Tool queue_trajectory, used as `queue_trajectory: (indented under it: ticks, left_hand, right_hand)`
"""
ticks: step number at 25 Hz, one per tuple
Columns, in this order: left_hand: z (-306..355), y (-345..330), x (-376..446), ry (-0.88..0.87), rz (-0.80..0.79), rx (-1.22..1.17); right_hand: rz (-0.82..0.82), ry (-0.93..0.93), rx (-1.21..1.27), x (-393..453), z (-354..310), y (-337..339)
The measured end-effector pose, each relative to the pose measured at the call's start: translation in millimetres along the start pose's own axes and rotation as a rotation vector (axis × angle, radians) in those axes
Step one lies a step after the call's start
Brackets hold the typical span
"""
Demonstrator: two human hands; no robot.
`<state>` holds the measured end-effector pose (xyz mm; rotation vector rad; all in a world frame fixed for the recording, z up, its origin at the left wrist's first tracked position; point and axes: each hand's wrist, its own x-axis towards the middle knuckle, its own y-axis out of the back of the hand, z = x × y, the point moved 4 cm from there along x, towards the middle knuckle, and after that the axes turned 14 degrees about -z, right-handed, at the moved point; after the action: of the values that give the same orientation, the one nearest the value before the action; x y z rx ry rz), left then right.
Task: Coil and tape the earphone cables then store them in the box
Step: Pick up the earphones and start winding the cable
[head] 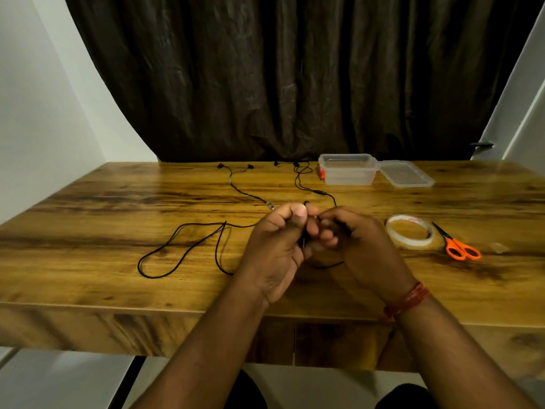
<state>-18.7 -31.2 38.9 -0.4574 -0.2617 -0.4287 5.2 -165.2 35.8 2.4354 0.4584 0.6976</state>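
Black thin earphone cable (182,252) is pinched between the left hand (275,249) and right hand (358,243), its loops trailing toward nine o'clock; the clear plastic box (348,169) sits at twelve o'clock.

It looks like a room in a home, set up as a small work corner. A wood-grain desk (88,231) stands against a dark brown curtain (280,78) hanging in folds behind its far edge, with plain white walls (35,98) on both sides and a door handle (481,144) beyond the far right corner.
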Motion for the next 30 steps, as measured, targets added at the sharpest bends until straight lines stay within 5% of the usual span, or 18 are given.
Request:
queue_trajectory:
  ticks: [6, 10, 13, 20, 24, 30]
  left_hand:
    - [11, 12, 26, -0.104, 0.125, -0.063]
    - [9, 22, 23, -0.023, 0.159, 0.293]
    - [-1, 22, 13, 0.062, 0.087, 0.437]
    - [-8, 4, -3, 0.019, -0.030, 0.252]
    - [-5, 2, 4, -0.043, 0.040, 0.223]
    - [-20, 2, 37, -0.052, 0.147, 0.209]
  right_hand:
    - [-0.097, 0.008, -0.330, -3, -5, -25]
    - [-0.136, 0.033, -0.521, -8, -24, -14]
    - [-0.114, 0.066, -0.501, -2, -39, 10]
    - [0.038, 0.092, -0.300, 33, -14, 27]
    - [-0.035, 0.051, -0.178, 21, 7, 0]
    - [-0.071, -0.029, -0.336, 15, 33, -6]
